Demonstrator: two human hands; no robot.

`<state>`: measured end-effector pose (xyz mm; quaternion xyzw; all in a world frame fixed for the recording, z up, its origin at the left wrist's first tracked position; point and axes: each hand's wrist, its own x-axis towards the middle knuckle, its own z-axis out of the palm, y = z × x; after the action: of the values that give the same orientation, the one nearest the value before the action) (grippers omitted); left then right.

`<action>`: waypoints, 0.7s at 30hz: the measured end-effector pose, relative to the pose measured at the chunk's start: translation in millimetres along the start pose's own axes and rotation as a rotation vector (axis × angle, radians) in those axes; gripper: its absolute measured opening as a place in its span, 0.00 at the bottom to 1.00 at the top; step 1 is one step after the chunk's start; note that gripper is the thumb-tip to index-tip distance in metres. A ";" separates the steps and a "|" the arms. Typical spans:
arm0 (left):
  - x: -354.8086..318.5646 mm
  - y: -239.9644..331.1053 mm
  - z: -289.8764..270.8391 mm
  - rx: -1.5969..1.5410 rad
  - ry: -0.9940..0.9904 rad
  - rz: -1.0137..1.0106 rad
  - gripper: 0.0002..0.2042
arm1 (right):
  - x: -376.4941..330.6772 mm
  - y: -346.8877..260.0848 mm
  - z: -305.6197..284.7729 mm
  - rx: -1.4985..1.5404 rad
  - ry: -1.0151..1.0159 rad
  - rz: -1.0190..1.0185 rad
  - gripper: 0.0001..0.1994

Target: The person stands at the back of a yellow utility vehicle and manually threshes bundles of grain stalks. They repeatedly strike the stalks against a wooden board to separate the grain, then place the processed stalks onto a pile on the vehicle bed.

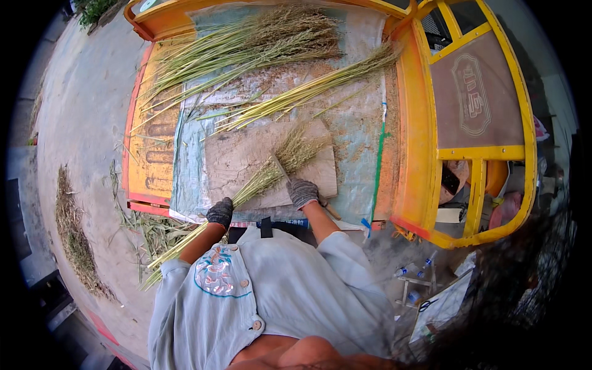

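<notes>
Your left hand (220, 213) has its grip closed round a grass bundle (259, 182); at three o'clock, your right hand (303, 192) clasps a tool handle (332, 211) over the board (240, 157).

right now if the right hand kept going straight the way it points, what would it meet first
Probably the seed heads of the stalk bundle lying on the wooden board, just ahead of the gloved right hand; depth is unclear.
</notes>
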<state>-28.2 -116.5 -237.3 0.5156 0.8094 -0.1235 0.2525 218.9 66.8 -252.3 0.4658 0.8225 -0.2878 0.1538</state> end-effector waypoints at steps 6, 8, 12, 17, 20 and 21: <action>-1.3 -2.7 -5.4 -0.033 -0.035 0.007 0.07 | -0.2 89.0 -42.9 0.017 0.256 0.444 0.19; -5.3 0.8 -14.6 -0.018 -0.064 -0.017 0.08 | -15.2 61.8 -45.2 0.033 0.308 0.366 0.18; -1.1 4.5 -17.7 -0.042 -0.071 -0.007 0.08 | -51.9 -66.0 -26.9 0.081 0.138 -0.248 0.16; -1.3 5.4 -18.7 -0.007 -0.066 -0.019 0.09 | -39.0 -140.7 -15.3 -0.043 -0.163 -0.405 0.16; -6.3 4.3 -6.2 -0.005 -0.024 -0.050 0.08 | -38.5 -124.4 -25.6 -0.041 -0.183 -0.307 0.14; -1.8 7.1 -3.5 0.001 -0.009 -0.027 0.08 | -35.2 -102.6 -23.5 -0.054 -0.146 -0.224 0.14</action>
<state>-22.1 -113.2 -233.0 0.5040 0.8152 -0.1295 0.2543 149.8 16.4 -181.5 0.3445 0.8635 -0.3141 0.1925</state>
